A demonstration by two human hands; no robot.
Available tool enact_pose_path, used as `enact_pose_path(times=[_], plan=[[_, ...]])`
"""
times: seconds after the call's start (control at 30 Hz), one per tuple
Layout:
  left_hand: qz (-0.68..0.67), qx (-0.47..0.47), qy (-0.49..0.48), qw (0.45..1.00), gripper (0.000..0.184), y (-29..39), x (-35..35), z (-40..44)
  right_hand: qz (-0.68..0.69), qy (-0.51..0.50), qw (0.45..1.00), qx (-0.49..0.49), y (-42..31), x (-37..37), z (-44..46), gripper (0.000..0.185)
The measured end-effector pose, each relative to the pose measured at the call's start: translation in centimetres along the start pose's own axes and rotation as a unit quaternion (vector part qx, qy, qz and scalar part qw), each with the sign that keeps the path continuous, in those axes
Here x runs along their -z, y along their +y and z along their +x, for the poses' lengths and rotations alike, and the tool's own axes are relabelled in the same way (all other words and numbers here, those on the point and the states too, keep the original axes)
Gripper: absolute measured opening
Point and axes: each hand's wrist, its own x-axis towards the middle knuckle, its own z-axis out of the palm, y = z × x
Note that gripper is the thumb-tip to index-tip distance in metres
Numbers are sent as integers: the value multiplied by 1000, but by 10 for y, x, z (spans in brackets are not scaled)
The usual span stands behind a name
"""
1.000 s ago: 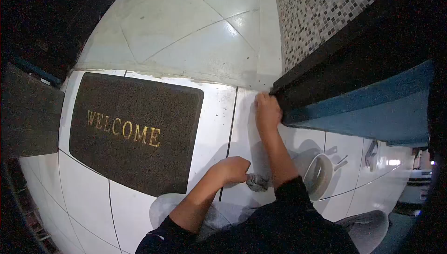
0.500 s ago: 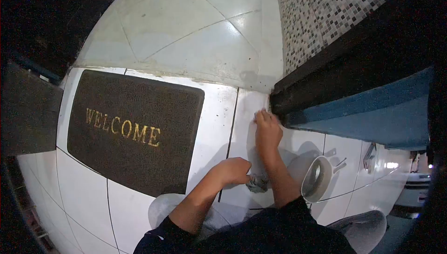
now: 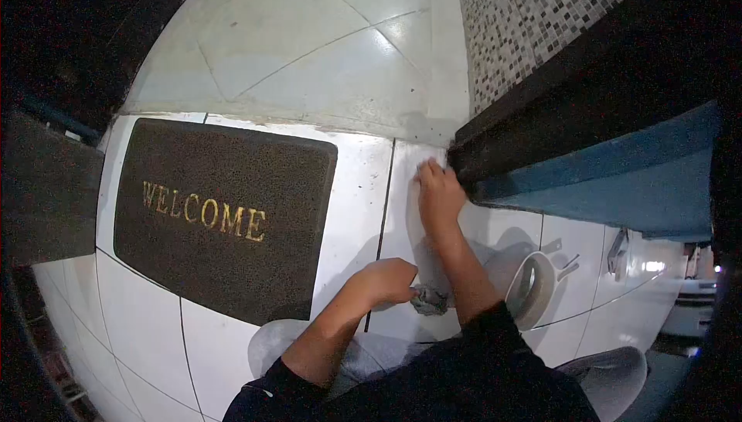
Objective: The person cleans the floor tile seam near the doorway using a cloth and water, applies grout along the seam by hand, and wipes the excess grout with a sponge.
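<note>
My left hand (image 3: 388, 281) is closed on a crumpled grey cloth (image 3: 430, 301), held low over the white floor tiles near my knees. My right hand (image 3: 441, 192) reaches forward to the floor by the foot of the dark door frame (image 3: 495, 151). Its fingers are bent down toward the tile and slightly blurred; whatever they hold, if anything, is hidden. Beside my right forearm sits a pale pot (image 3: 546, 292) with a handle and something shiny inside.
A dark doormat (image 3: 224, 213) lettered WELCOME lies to the left. Ahead, a raised edge borders a duller tiled floor (image 3: 309, 59). On the right stand a blue door panel (image 3: 603, 175) and a mosaic wall (image 3: 533, 20). A small object (image 3: 617, 252) lies beyond the pot.
My right hand has slid slightly forward along the floor toward the foot of the door frame. My left hand and the cloth stay nearly in place.
</note>
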Motion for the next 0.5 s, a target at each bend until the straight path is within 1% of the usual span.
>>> enact_pose_path(times=[0.03,0.07,0.13,0.27,0.33,0.43,0.47,0.5], plan=[[3,-2,0,1000,34,1,2,1,-18,-19,1000,-3,2,-5,17,18],[-1,9,-6,1000,34,2,4,1,-18,-15,1000,-2,4,-11,29,18],[-4,23,-11,1000,34,1,6,-2,-42,-73,996,-28,2,-17,44,21],[-3,-6,11,1000,34,-2,3,0,-21,-51,998,-4,5,4,-1,18],[-8,-8,9,1000,33,-3,1,0,13,42,999,15,0,13,-24,11],[2,-14,13,1000,32,-1,-1,0,3,20,1000,14,4,5,-5,11],[-2,-5,9,1000,32,2,2,-2,-16,-35,999,-3,6,4,9,15],[-5,6,6,1000,32,3,6,-4,-16,-32,999,-1,5,5,11,15]])
